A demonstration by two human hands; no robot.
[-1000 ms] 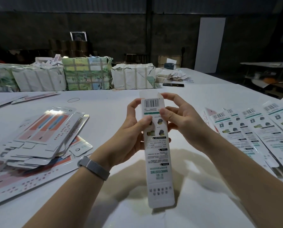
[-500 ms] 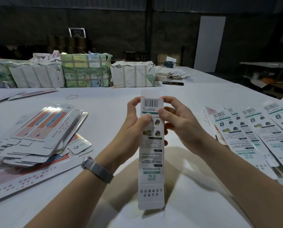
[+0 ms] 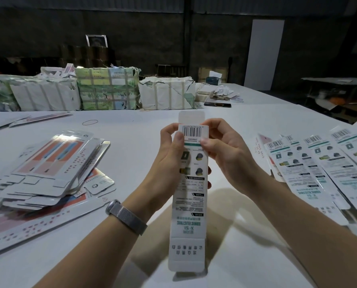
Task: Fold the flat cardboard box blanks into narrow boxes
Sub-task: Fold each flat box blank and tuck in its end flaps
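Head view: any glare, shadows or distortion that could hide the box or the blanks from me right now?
Head view: glare washes out part of the flat blank pile at left; the arms and narrow box cast a soft shadow on the white table beneath them; the background is dim with little detail; wide-angle bending shows toward the edges; the barcode between the left hand and right hand stays sharp.

a white table (image 3: 132, 142) carries flat blanks (image 3: 49, 167) at its left edge, folded boxes (image 3: 318, 163) right, wrapped bundles (image 3: 107, 88) along the far edge.
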